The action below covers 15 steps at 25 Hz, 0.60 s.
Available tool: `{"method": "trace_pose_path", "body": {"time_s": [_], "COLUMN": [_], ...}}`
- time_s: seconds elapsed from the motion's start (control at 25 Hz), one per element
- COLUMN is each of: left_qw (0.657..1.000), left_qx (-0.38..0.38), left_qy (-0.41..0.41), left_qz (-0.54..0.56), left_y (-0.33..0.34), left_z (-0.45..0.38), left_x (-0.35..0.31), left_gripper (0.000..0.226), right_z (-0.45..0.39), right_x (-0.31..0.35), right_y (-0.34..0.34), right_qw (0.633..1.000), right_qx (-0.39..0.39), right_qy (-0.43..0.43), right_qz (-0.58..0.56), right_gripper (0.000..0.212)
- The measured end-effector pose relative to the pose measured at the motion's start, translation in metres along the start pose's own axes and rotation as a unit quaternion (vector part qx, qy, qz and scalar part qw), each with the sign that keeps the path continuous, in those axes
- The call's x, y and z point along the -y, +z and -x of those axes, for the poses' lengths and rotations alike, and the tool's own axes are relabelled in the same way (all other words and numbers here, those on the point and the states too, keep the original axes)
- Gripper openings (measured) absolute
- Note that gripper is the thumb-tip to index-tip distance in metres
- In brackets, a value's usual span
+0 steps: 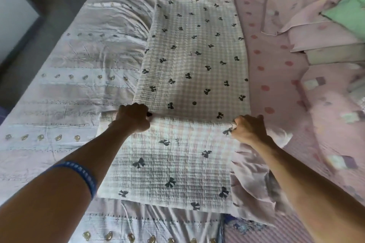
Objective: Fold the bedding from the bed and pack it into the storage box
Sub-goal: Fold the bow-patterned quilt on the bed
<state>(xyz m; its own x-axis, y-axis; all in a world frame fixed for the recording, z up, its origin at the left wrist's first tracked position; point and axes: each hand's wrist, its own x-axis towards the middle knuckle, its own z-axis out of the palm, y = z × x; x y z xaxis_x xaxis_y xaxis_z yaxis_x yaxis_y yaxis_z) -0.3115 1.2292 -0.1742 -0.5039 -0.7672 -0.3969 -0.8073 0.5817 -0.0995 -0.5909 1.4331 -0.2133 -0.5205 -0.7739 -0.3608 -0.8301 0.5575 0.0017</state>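
Quilt (194, 61), checked with bow print, lies as a long strip down the bed (59, 85). Left hand (134, 117) and right hand (247, 130) grip the folded-over near edge, set apart. Probably soft, light, limp; corners are the best hold.

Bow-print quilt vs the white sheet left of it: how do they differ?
The bow-print quilt is checked with dark bows; the white sheet has pale stripes and small gold motifs. The quilt is folded into a long strip, its near end gripped by the left hand and right hand; the sheet lies spread and untouched. Both are crinkled.
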Motion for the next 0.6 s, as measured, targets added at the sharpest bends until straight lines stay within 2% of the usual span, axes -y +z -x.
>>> {"method": "trace_pose_path", "body": {"time_s": [0.08, 0.16, 0.2, 0.24, 0.32, 0.36, 0.44, 0.52, 0.6], "left_qw": [0.999, 0.994, 0.995, 0.997, 0.992, 0.987, 0.979, 0.973, 0.967], "left_qx": [-0.039, -0.098, -0.088, -0.048, 0.036, 0.055, 0.051, 0.005, -0.002], "left_qy": [-0.006, -0.002, -0.007, -0.017, -0.047, -0.054, -0.031, -0.015, -0.043], "left_qz": [0.022, 0.040, 0.044, 0.056, 0.112, 0.144, 0.193, 0.229, 0.251], "left_y": [0.017, 0.044, 0.063, 0.090, 0.149, 0.173, 0.199, 0.202, 0.202], "left_z": [-0.045, -0.069, -0.070, -0.067, -0.049, -0.044, -0.048, -0.063, -0.075], "left_x": [-0.003, -0.004, -0.003, 0.002, 0.020, 0.034, 0.057, 0.064, 0.062], "left_gripper": [0.025, 0.046, 0.061, 0.073, 0.082, 0.086, 0.100, 0.111, 0.119], "right_z": [-0.043, -0.067, -0.074, -0.077, -0.073, -0.075, -0.092, -0.120, -0.142], "right_x": [0.001, 0.000, -0.003, -0.002, -0.002, 0.001, 0.004, 0.010, 0.020], "right_y": [0.017, 0.038, 0.054, 0.073, 0.110, 0.122, 0.129, 0.129, 0.129], "right_qw": [1.000, 0.998, 0.997, 0.996, 0.995, 0.995, 0.998, 0.999, 0.999], "right_qx": [-0.022, -0.057, -0.062, -0.051, -0.006, 0.021, 0.039, 0.024, 0.041], "right_qy": [0.005, 0.034, 0.053, 0.069, 0.078, 0.067, 0.039, 0.015, 0.006], "right_qz": [-0.006, -0.023, -0.013, 0.013, 0.062, 0.069, 0.039, 0.015, 0.032], "right_gripper": [0.004, 0.015, 0.021, 0.028, 0.048, 0.061, 0.082, 0.093, 0.085]}}
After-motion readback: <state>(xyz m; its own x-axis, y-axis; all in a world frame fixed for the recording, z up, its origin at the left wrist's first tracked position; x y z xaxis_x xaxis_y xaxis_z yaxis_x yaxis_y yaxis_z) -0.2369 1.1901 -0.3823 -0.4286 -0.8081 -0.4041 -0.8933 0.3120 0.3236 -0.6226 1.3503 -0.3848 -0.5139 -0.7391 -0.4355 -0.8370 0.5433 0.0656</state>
